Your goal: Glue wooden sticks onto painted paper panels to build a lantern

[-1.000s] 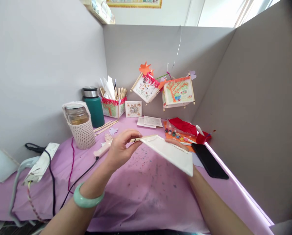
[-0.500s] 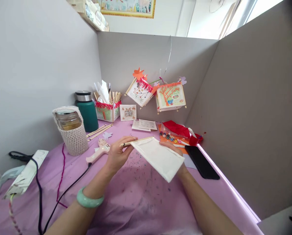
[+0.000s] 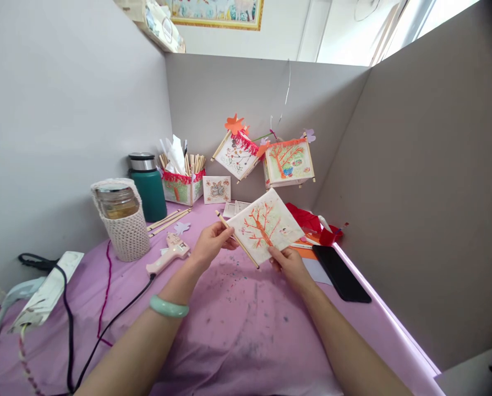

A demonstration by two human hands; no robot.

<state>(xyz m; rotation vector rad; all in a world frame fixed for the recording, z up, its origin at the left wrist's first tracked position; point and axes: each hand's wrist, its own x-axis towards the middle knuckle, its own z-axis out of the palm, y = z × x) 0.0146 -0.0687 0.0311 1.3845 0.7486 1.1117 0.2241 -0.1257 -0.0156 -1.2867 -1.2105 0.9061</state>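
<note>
Both my hands hold up a square paper panel point(image 3: 264, 225) painted with an orange tree, its face turned toward me. A thin wooden stick point(image 3: 236, 239) runs along its left edge. My left hand point(image 3: 211, 245), with a green bangle on the wrist, pinches the stick and the panel's left edge. My right hand point(image 3: 289, 263) grips the panel's lower right corner. The panel hovers above the purple table cover point(image 3: 238, 324).
A glue gun point(image 3: 167, 253) with a black cord lies left of my hands, beside a crochet-covered jar point(image 3: 121, 220), a green flask point(image 3: 147, 186) and a box of sticks point(image 3: 183, 179). Two painted lanterns point(image 3: 288, 161) hang at the back. A black phone point(image 3: 340, 273), paint pots and red paper lie right.
The panel has been turned over and tipped upright, so its painted tree side now faces me instead of its blank back. Both hands kept hold of it.
</note>
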